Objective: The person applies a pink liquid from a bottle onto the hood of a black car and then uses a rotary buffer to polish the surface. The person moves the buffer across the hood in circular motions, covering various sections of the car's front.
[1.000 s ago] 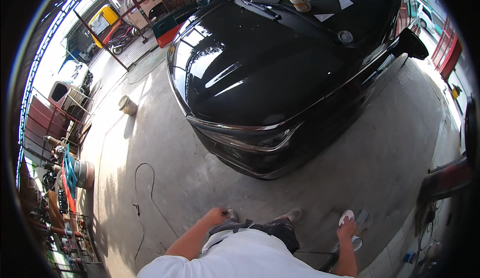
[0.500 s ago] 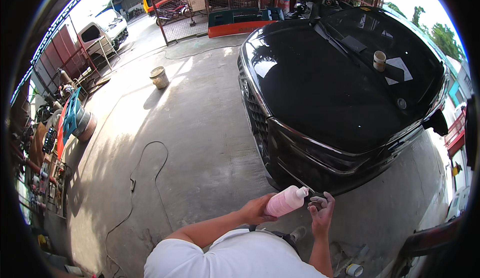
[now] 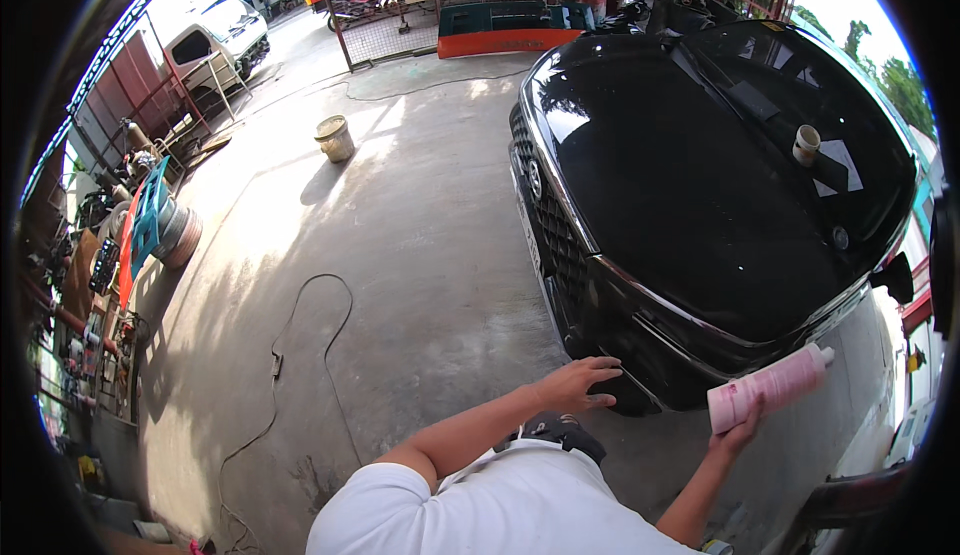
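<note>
Head view: clasps a pink bottle (image 3: 765, 390) in the right grip (image 3: 738, 435), near its base, lower right; spreads the left grip (image 3: 580, 383), empty, lower centre. Should handle smooth, squeezable, fairly light; best taken mid-body. Shows a tub (image 3: 805, 147) on the black car (image 3: 680, 205), upper right, and a bucket (image 3: 335, 141), upper left; cannot tell any contents.

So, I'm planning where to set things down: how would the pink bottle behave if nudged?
Standing, the pink bottle could tip easily, being tall and narrow. On its side, it may roll, since its body looks rounded. It's probably light enough to lift one-handed, as the right hand alone holds it.
</note>
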Available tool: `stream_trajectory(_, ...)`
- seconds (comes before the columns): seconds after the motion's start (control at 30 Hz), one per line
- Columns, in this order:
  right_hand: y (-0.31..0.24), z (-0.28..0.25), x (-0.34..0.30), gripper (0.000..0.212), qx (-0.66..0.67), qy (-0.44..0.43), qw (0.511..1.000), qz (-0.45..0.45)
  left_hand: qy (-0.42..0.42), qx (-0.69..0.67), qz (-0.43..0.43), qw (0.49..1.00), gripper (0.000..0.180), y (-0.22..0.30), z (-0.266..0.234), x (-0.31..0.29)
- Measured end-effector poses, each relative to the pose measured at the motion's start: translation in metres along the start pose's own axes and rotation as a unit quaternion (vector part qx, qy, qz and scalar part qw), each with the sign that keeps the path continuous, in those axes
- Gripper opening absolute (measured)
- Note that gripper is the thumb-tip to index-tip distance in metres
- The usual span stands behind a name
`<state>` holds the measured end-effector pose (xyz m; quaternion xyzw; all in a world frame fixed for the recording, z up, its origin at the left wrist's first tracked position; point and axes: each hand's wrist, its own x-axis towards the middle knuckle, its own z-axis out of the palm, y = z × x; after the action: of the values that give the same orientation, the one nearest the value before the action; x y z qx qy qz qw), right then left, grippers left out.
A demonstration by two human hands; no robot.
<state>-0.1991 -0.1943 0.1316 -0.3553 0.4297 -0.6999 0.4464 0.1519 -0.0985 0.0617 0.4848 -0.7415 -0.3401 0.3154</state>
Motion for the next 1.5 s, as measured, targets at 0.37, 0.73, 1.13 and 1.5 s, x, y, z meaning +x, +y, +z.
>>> stream_trajectory(0.37, 0.002, 0.067, 0.143, 0.056, -0.062, -0.061, 0.973, 0.213, 0.244, -0.139, -0.834, 0.475, 0.05, -0.247, -0.008, -0.438)
stream_trajectory(0.73, 0.028, 0.246, 0.145, 0.053, 0.106, 0.155, 0.967, -0.175, -0.049, -0.386, -0.694, 0.606, 0.051, -0.34, -0.066, -0.403)
stream_trajectory(1.13, 0.194, 0.448, 0.145, 0.073, -0.112, -0.02, 0.99, 0.089, 0.319, 0.032, -0.641, 0.697, 0.047, -0.582, -0.477, -0.42)
stream_trajectory(1.5, 0.284, 0.634, 0.165, 0.086, 0.053, 0.022, 0.997, -0.052, -0.012, -0.229, -0.739, 0.634, 0.052, -0.564, -0.359, -0.428)
